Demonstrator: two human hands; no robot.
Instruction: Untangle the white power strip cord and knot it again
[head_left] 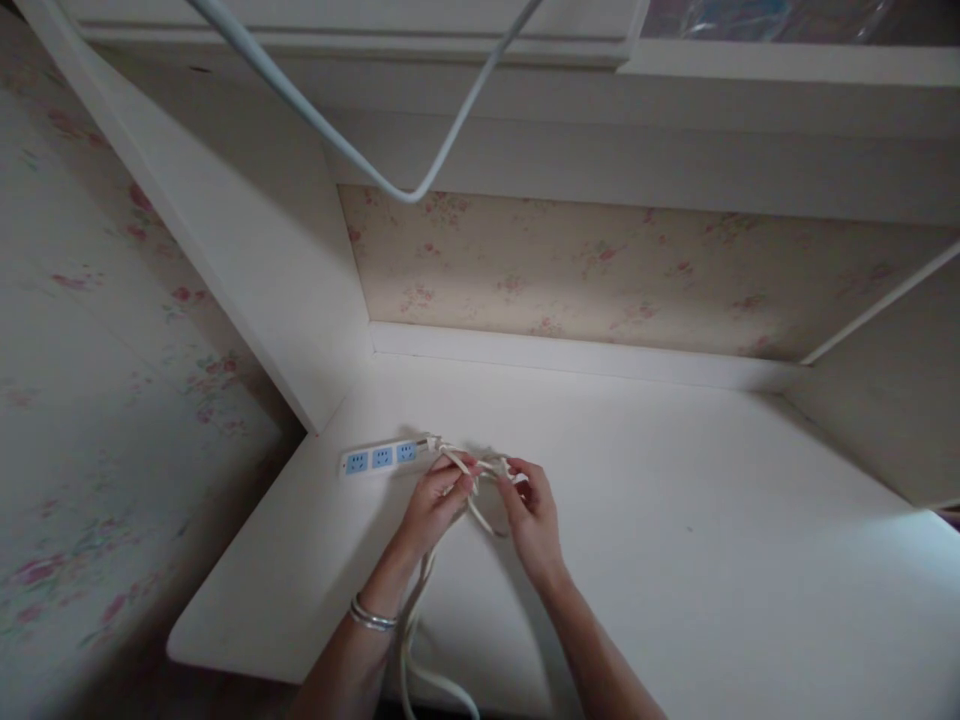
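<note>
A white power strip point(382, 457) with blue socket faces lies on the white desk, just left of my hands. Its pale cord point(420, 590) is looped and tangled around my fingers, and a length of it runs down toward the desk's front edge. My left hand point(439, 498), with a silver bangle on the wrist, is closed on the cord near the strip's end. My right hand point(531, 505) pinches a small white piece at the far side of the loops, which looks like the cord's plug; fingers partly hide it.
The white desk point(712, 560) has side panels and a low back ledge point(585, 358). A cabinet point(360, 25) overhangs the back. A pale hanging cable point(409, 192) dips in front of it. Flowered wallpaper point(97, 400) covers the left wall.
</note>
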